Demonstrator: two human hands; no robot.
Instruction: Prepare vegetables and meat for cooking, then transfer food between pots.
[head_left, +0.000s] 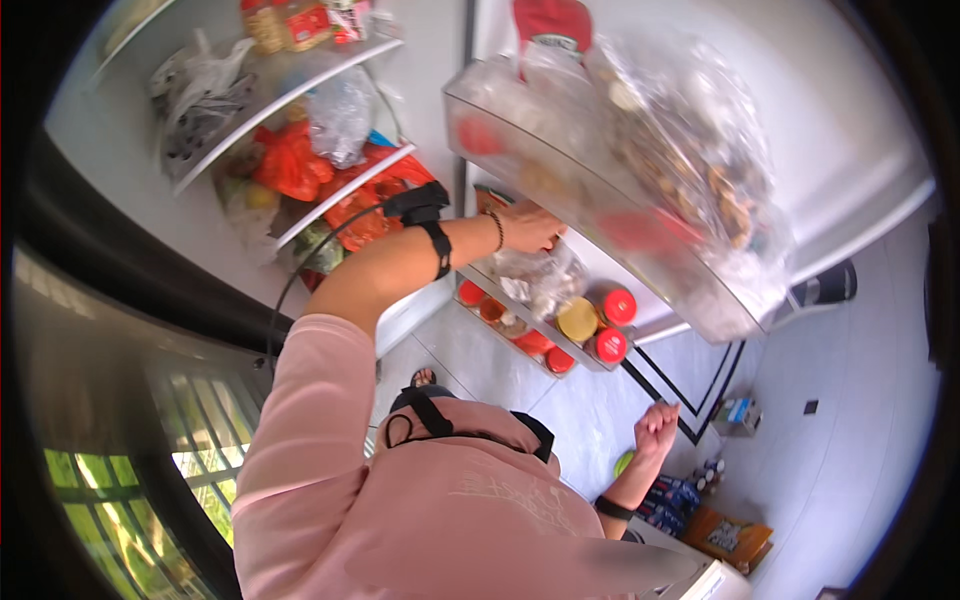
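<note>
My left hand reaches into the open refrigerator door, between the upper clear door bin and the bin below it. Its fingertips are just above a crumpled clear plastic bag; whether they grip anything is hard to see. Beside that bag stand jars with a red lid and a yellow lid. A dark printed packet sits behind my wrist. Away from the fridge, my right hand hangs at my side, fingers curled, with no object visible in it.
Bagged dried food and a red pouch fill the upper door bin. Left, fridge shelves hold red plastic bags. The lowest door bin carries red-lidded jars. On the floor at right are a box and an orange bag.
</note>
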